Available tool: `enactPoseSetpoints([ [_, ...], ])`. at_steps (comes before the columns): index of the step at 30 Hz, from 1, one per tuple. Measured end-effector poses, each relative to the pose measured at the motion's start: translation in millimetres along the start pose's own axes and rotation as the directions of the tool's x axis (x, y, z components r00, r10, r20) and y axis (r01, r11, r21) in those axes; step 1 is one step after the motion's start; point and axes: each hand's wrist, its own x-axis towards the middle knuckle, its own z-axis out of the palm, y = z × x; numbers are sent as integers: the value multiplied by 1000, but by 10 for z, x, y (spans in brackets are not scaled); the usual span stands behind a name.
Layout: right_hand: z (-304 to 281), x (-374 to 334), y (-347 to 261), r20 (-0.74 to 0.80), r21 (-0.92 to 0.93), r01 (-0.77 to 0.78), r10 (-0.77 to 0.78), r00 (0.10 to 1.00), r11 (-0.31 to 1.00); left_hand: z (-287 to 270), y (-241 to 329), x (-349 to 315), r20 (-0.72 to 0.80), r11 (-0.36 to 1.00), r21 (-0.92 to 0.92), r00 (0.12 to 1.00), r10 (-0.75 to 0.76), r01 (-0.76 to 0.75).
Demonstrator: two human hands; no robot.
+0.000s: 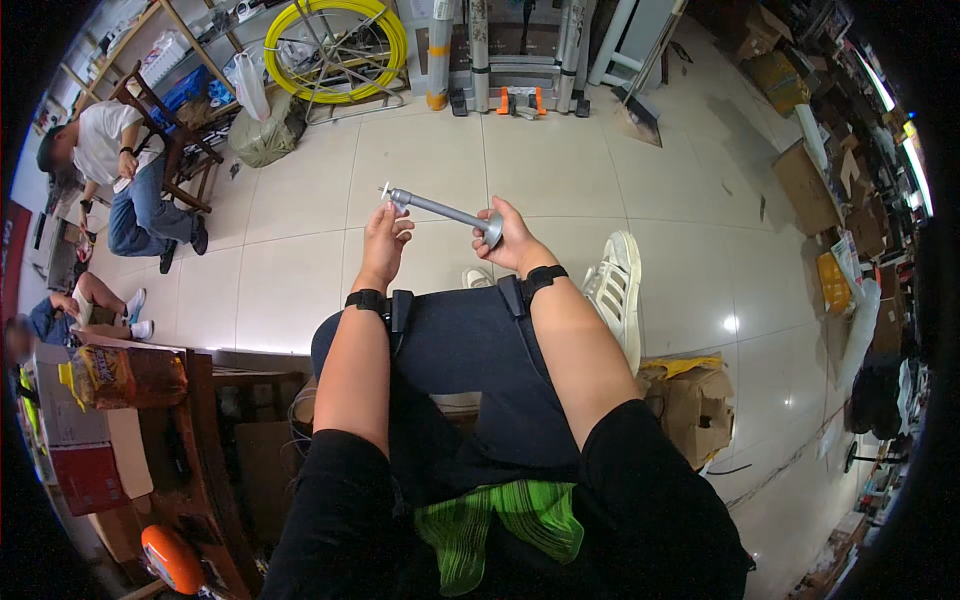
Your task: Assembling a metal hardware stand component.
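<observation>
I hold a grey metal mounting bracket in front of my knees. It is a slim rod with a round flange on its right end and a thicker joint on its left, from which a thin tip sticks out. My right hand is closed around the flange end, thumb on top. At the joint, the curled fingers of my left hand pinch the other end, with a small whitish piece by the fingertips. The rod slopes slightly down to the right. The exact left finger contact is too small to see.
Beyond the tiled floor stand a yellow cable reel, ladder legs and a dustpan. Two seated people are at the left. A wooden table with a bottle is near left. An opened carton lies right of my legs.
</observation>
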Motion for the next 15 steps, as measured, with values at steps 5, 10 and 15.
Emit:
enactPoseSetpoints([
  [5,-36,35,4,-28,-46,-8,7,1000,999,65,25,-16,-26,1000,10,1000,7,-7],
  [10,-54,68,0,1,-128,12,-12,1000,992,135,53,-36,-48,978,194,994,94,-83],
  [15,28,29,35,17,-146,-5,7,1000,989,35,-4,13,-59,924,334,974,220,-188],
])
